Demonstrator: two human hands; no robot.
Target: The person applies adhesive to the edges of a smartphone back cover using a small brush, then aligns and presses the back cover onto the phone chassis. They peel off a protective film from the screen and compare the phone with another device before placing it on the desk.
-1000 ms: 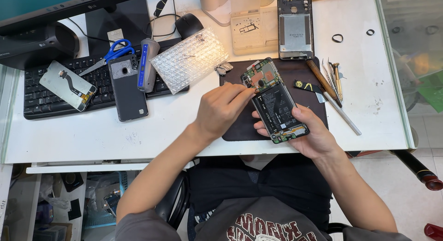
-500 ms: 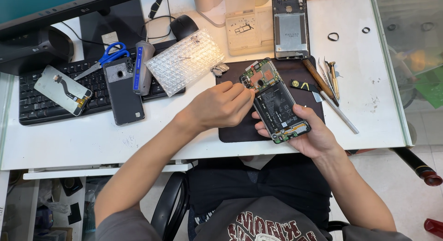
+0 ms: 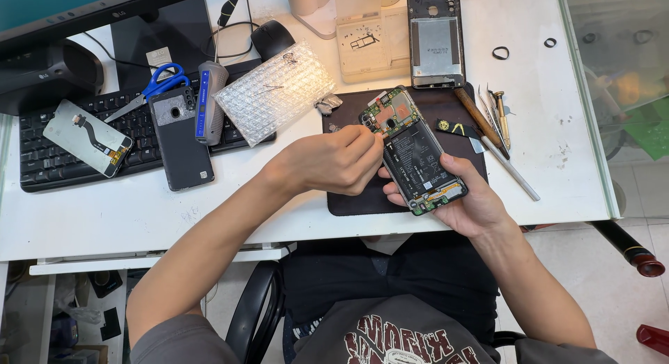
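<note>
Head view: the opened smartphone point(image 3: 412, 149), its back cover off so that the circuit board and black battery show, is tilted over the dark work mat point(image 3: 355, 197) and cradled from below in the right hand point(image 3: 468, 200), whose fingers curl around its lower end. The left hand point(image 3: 333, 160) is closed into a pinch, fingertips pressed to the phone's upper left edge by the circuit board; whether it grips a small tool or part I cannot tell. Just beyond the phone lies a removed phone frame point(image 3: 435, 36). To the phone's right, screwdrivers and tweezers point(image 3: 493, 124) lie at the mat's edge. Well to the phone's left, a bubble-wrap sheet point(image 3: 273, 92), a dark phone point(image 3: 180, 137) and blue-handled scissors point(image 3: 150, 87) rest on a black keyboard point(image 3: 56, 162).
</note>
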